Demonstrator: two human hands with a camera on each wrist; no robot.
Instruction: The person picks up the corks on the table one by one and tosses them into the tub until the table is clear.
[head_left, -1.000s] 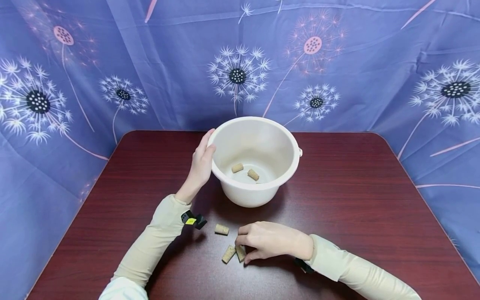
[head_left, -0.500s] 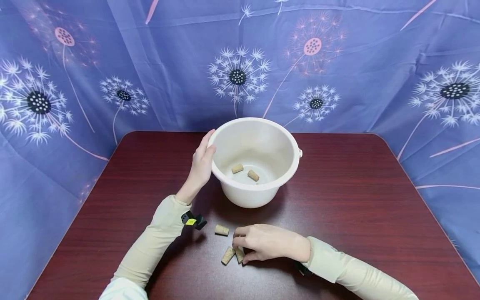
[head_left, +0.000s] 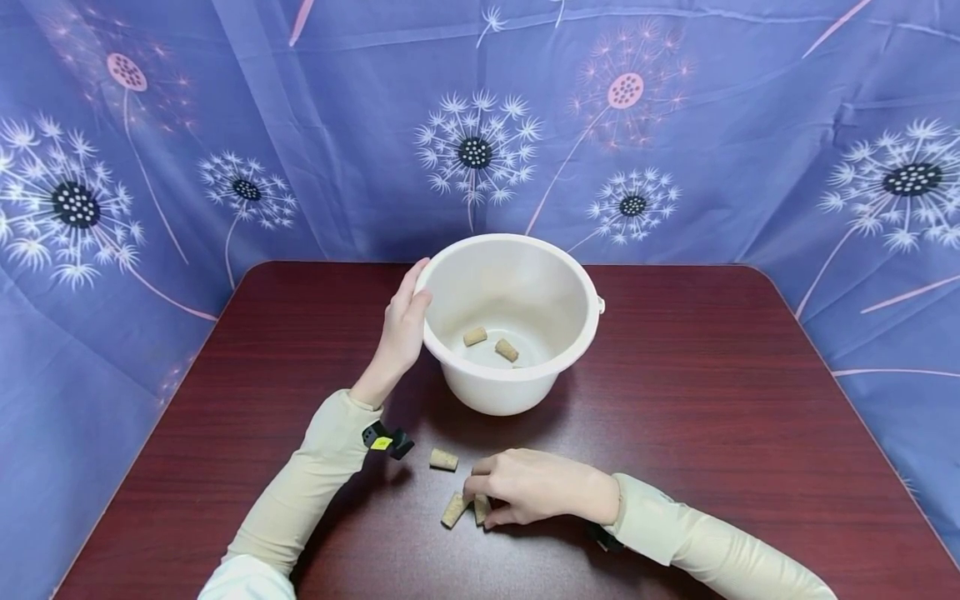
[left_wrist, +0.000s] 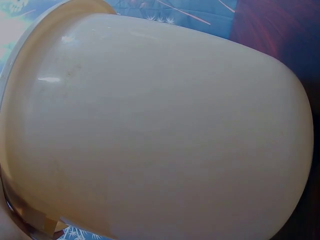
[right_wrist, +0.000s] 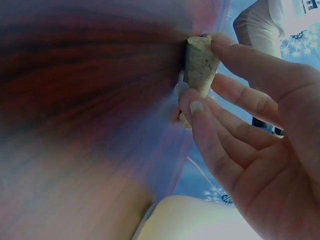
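Note:
A white plastic tub (head_left: 501,390) stands toward the back of the table, and my left hand (head_left: 403,327) grips its rim on the left side. Two corks (head_left: 507,349) lie on its floor, with a sliver of another at the front rim. Nearer the front, my right hand (head_left: 536,487) pinches a cork (right_wrist: 201,65) between thumb and fingers, low over the table. A second cork (head_left: 453,510) lies just left of those fingertips. Farther back on the table is a third cork (head_left: 443,459). In the left wrist view the tub's outer wall (left_wrist: 165,125) fills most of the picture.
The dark red wooden table (head_left: 697,392) reaches back to a blue cloth (head_left: 360,150) printed with dandelions, which also hangs at both sides. A small lug (head_left: 601,306) sticks out from the tub's right rim.
My right hand has shifted slightly left over the corks, and the cork left of its fingertips has moved a little left. My left hand and the tub stay put.

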